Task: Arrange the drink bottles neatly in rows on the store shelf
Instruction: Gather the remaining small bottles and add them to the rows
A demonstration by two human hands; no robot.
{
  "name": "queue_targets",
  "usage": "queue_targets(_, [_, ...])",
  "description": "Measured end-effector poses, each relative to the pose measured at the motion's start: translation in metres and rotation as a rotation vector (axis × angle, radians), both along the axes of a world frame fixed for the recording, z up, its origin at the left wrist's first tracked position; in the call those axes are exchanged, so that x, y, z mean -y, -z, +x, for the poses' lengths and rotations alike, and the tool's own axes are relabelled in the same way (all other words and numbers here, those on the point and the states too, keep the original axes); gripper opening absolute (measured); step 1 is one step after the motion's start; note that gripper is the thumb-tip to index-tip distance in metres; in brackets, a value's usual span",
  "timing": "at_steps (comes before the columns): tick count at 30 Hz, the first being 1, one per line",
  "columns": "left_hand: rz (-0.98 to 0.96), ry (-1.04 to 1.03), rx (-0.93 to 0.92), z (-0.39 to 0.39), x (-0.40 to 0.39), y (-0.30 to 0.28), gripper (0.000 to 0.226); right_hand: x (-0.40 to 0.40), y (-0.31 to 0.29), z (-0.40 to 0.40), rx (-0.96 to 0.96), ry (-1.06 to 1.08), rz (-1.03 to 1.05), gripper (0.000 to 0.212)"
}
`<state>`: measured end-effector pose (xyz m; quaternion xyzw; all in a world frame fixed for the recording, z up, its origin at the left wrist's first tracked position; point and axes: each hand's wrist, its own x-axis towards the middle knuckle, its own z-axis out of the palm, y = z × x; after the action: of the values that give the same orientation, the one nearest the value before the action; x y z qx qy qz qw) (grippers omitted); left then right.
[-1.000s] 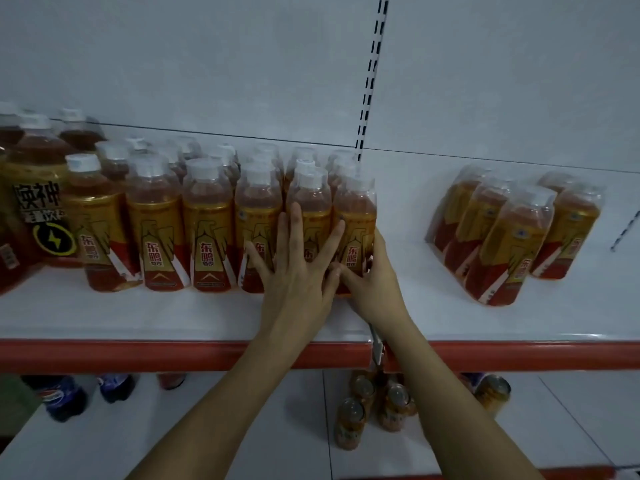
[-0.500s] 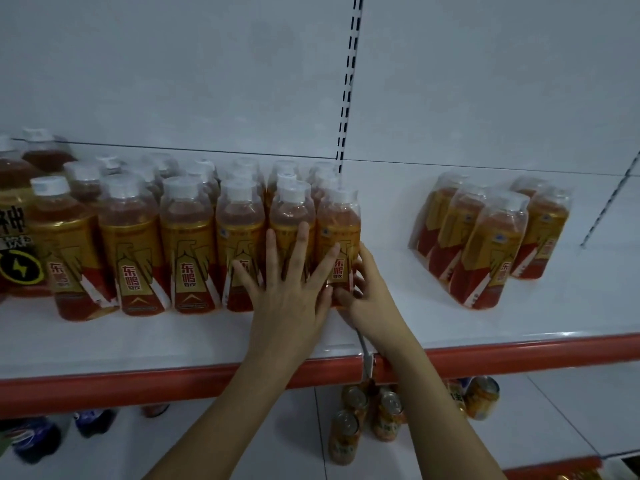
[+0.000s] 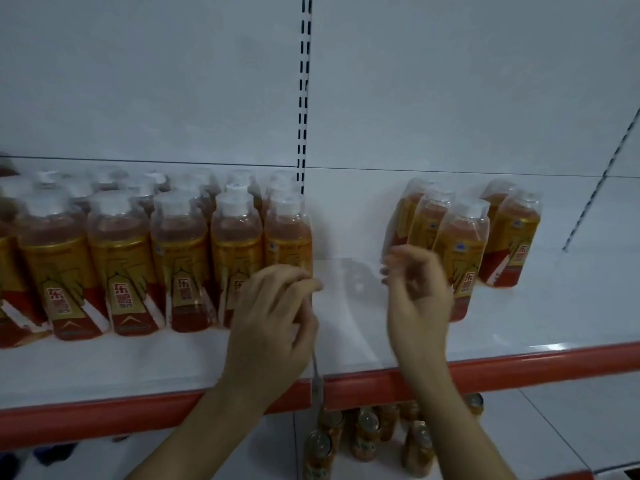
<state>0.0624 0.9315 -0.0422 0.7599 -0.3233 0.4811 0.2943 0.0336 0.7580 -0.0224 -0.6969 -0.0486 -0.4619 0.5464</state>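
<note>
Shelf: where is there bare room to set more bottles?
Bare shelf lies between the upright rows and the leaning cluster, where both hands hover. More beyond the cluster. Left is packed.

Shelf [image 3: 485, 327]: white deck, red front lip.
My rowed bottles [image 3: 180, 258] stand left; a tilted cluster [image 3: 464, 251] sits well apart, right.

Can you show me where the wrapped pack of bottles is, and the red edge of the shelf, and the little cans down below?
wrapped pack of bottles [image 3: 460, 251], head view, on the front bottle's label.
red shelf edge [image 3: 554, 365], head view, on its front strip.
cans [image 3: 367, 434], head view, on one can's body.
</note>
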Motion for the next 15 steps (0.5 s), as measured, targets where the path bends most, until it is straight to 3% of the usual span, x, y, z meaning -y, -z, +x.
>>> queue_targets(6, [-0.069, 0.201, -0.342, 0.022, 0.102, -0.041, 0.023, 0.109, -0.056, 0.007, 0.192, 0.148, 0.043, 0.025])
queue_targets(9, [-0.078, 0.214, -0.444, 0.053, 0.140, -0.063, 0.018, 0.155, -0.080, 0.021, 0.003, 0.111, 0.079, 0.024])
queue_targets(12, [-0.135, 0.211, -0.511, 0.088, 0.165, -0.088, 0.020, 0.188, -0.103, 0.038, -0.267, 0.011, -0.020, 0.017])
queue_targets(15, [-0.112, 0.199, -0.534, 0.118, 0.180, -0.113, 0.025, 0.209, -0.125, 0.061, -0.404, -0.126, -0.136, 0.012])
